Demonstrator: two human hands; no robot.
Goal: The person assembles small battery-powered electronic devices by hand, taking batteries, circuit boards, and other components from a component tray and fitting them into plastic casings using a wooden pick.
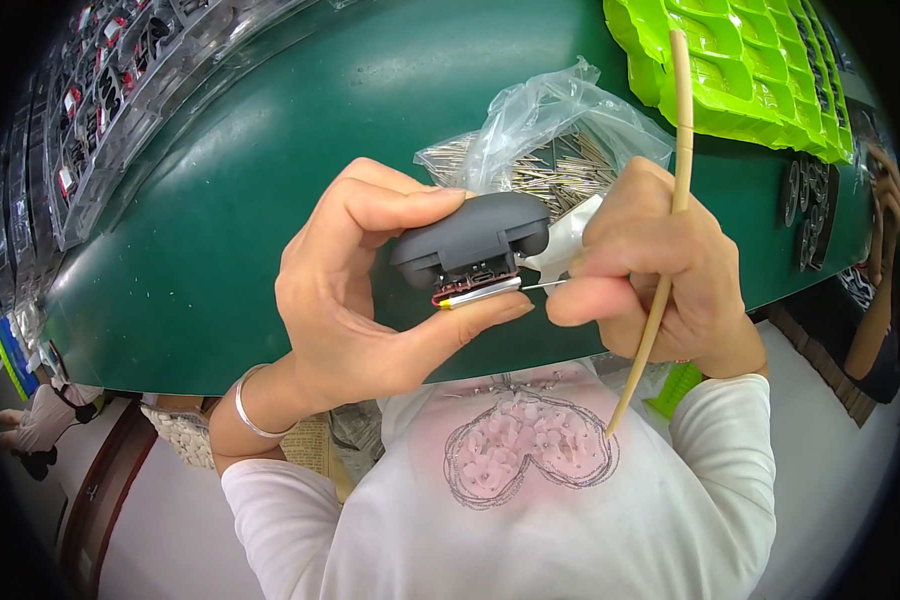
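My left hand [335, 290] is closed round a dark grey rounded plastic case [475, 228], fingers on top and thumb underneath. A small circuit board shows at its open side, and below that a flat silver battery [482, 292] with reddish wires rests against my thumb. My right hand [670, 265] pinches a thin metal pin [542, 286], whose far end meets the battery side of the case. Across the same hand runs a long pale wooden stick [682, 130], held between the fingers. My right fingertips partly hide the pin.
Behind my hands lies a clear plastic bag [535, 105] with many thin metal pins [580, 170]. A bright green moulded tray [720, 75] sits at the far right, with dark oval parts [808, 205] beside it. Grey trays of small parts [100, 110] line the left. Other people work at both sides.
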